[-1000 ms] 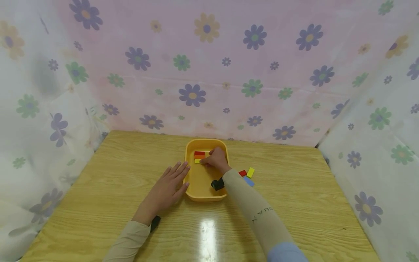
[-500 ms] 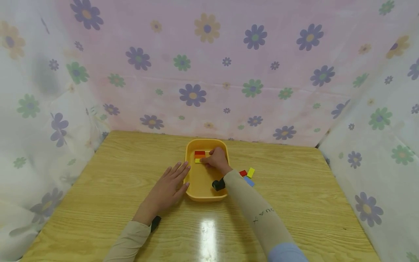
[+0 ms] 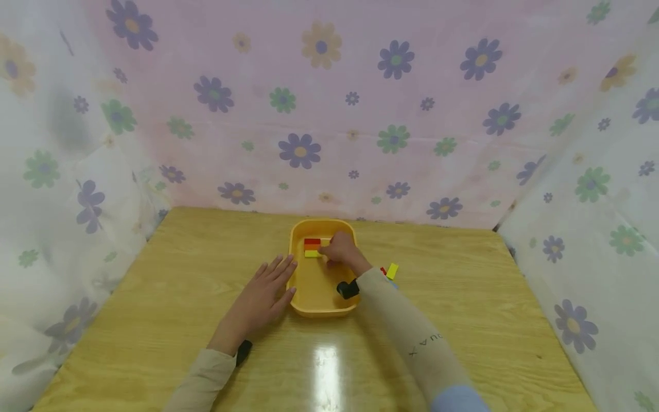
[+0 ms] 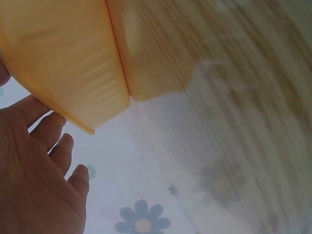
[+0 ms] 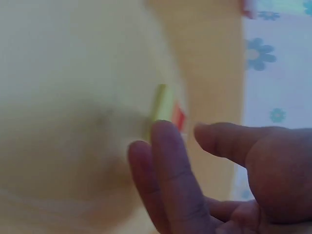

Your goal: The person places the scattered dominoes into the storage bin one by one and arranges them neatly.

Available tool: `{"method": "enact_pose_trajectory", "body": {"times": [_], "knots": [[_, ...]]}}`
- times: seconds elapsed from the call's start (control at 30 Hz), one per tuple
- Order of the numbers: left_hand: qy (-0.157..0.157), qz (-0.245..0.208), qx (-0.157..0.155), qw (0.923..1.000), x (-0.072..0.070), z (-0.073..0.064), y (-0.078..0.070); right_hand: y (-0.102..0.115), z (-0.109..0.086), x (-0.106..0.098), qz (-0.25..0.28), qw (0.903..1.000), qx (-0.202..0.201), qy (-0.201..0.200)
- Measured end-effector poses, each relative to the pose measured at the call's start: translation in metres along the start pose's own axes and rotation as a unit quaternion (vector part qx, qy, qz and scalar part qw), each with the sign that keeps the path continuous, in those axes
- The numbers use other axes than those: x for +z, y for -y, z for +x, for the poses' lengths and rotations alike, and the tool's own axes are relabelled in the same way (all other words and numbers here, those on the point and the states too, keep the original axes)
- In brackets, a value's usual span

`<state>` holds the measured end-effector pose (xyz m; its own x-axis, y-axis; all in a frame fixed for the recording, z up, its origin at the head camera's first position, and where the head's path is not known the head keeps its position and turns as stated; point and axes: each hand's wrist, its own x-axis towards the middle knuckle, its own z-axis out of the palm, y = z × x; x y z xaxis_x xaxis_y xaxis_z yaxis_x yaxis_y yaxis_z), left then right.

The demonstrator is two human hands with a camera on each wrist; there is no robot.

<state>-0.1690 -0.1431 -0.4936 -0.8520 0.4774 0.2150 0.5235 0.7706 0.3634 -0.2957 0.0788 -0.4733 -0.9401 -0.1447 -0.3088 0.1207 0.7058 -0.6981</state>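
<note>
A yellow-orange plastic tray (image 3: 323, 313) stands on the wooden table. Inside, near its far left, red (image 3: 312, 241), orange (image 3: 312, 248) and yellow (image 3: 311, 254) blocks lie side by side in a row. My right hand (image 3: 342, 249) is in the tray just right of the row. In the right wrist view, a gap shows between its thumb and fingers, with the blurred yellow block (image 5: 164, 102) and red block (image 5: 180, 120) beyond and nothing gripped. My left hand (image 3: 261, 294) has its fingers extended against the tray's left side; the left wrist view shows fingertips at the rim (image 4: 58, 111).
Right of the tray on the table lie a yellow block (image 3: 393, 271), a red block (image 3: 383, 271) and a blue block (image 3: 393, 284), the latter two partly hidden by my right sleeve (image 3: 407, 320). A flowered curtain (image 3: 355, 137) surrounds the table's back and sides.
My right hand has shifted slightly right, away from the yellow block in the row, and more of that block shows. The left hand stays against the tray.
</note>
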Motion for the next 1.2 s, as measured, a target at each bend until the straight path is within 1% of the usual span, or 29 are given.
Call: {"method": "enact_pose_trajectory", "body": {"times": [0.07, 0.13, 0.23, 0.3, 0.4, 0.53, 0.7, 0.87, 0.97, 1.1, 1.2], "knots": [[0.002, 0.001, 0.000, 1.0000, 0.000, -0.001, 0.000, 0.002, -0.009, -0.008, 0.010, 0.9999, -0.007, 0.011], [0.002, 0.001, 0.000, 1.0000, 0.000, -0.001, 0.000, 0.003, -0.017, -0.016, 0.032, 0.9993, -0.013, 0.017], [-0.005, 0.002, 0.005, 1.0000, 0.000, -0.001, 0.000, 0.002, -0.029, -0.028, 0.078, 0.9967, -0.013, 0.017], [-0.009, 0.002, 0.008, 0.9999, 0.000, -0.001, -0.001, 0.001, -0.037, -0.035, 0.122, 0.9923, -0.015, 0.013], [-0.011, 0.001, 0.010, 0.9999, 0.001, -0.001, -0.001, -0.003, -0.047, -0.043, 0.198, 0.9799, -0.024, -0.008], [-0.011, -0.002, 0.009, 0.9999, 0.001, -0.001, -0.001, -0.015, -0.053, -0.049, 0.268, 0.9605, -0.058, -0.044], [-0.016, -0.003, 0.012, 0.9998, 0.001, -0.001, -0.001, -0.040, -0.056, -0.051, 0.313, 0.9407, -0.110, -0.071], [-0.016, 0.003, 0.013, 0.9998, 0.003, 0.000, 0.001, -0.069, -0.062, -0.048, 0.336, 0.9271, -0.139, -0.092], [-0.014, 0.005, 0.010, 0.9998, 0.005, 0.000, 0.002, -0.083, -0.066, -0.047, 0.354, 0.9180, -0.147, -0.104], [-0.009, 0.001, 0.005, 0.9999, 0.004, 0.000, 0.001, -0.097, -0.073, -0.046, 0.377, 0.9058, -0.151, -0.122], [-0.007, 0.000, 0.005, 1.0000, 0.003, 0.000, 0.000, -0.107, -0.079, -0.046, 0.385, 0.9009, -0.149, -0.133]]}}
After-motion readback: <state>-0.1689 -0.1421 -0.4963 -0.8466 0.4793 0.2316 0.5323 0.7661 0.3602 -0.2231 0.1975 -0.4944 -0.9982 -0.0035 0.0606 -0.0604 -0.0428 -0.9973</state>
